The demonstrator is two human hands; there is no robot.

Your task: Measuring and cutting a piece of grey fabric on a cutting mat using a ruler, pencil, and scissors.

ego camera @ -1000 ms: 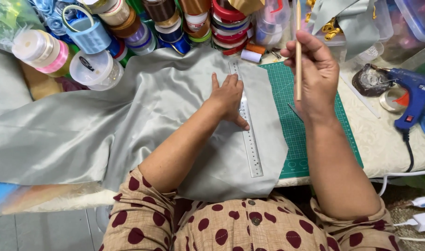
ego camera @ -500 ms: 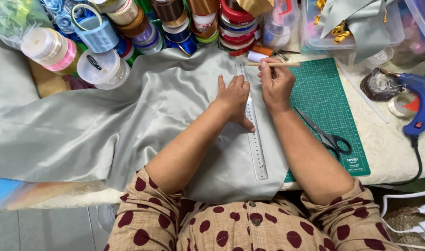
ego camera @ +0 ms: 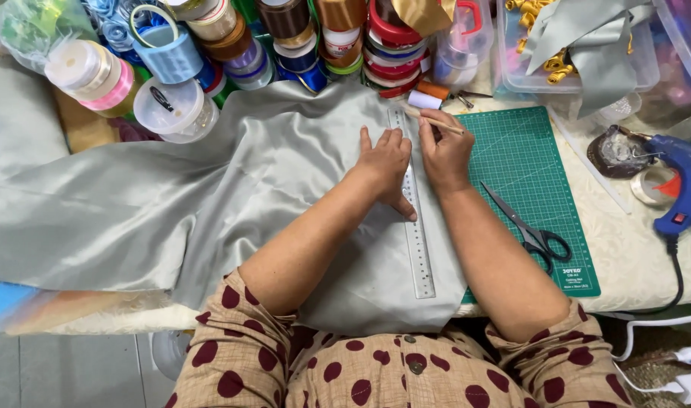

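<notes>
A pale grey-green satin cloth (ego camera: 232, 196) is spread over the table. A long metal ruler (ego camera: 419, 249) lies on it, running away from me. My left hand (ego camera: 387, 162) presses flat on the cloth and the ruler's left edge, fingers spread. My right hand (ego camera: 445, 151) rests just right of the ruler and grips a thin wooden pencil (ego camera: 434, 121), its tip down at the ruler's far end. A green cutting mat (ego camera: 527, 174) lies under the cloth's right edge.
Black-handled scissors (ego camera: 530, 230) lie on the mat. Several ribbon spools (ego camera: 285, 34) and tape rolls (ego camera: 96, 72) crowd the far edge. Clear plastic boxes (ego camera: 564, 45) hold ribbon pieces. A blue glue gun (ego camera: 681, 185) with its cord lies at the right.
My right hand came down from mid-air with the pencil and now sits beside the ruler near its far end. My left hand stays pressed on the cloth.
</notes>
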